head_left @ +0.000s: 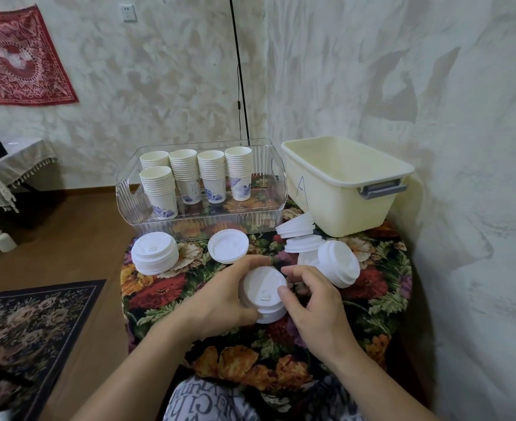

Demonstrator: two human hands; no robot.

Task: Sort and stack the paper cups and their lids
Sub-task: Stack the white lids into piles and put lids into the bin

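Both hands (220, 302) grip lid stack (263, 296) mid-table, clear of edges.

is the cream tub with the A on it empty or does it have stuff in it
Empty as far as shows: the cream tub has bare inner walls and nothing rising above its rim; its near wall hides the floor.

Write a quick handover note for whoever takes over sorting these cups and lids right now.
Left hand: grips the lid stack from its left side.
Right hand: fingers curled on the same stack's right side.
Cups: five stacks upright in the clear tray; looks done.
Lids: one stack at left, a low stack in front of the tray, loose tipped lids beside the cream bin.
Left: gather the tipped lids, merge the stacks. The bin shows nothing inside.
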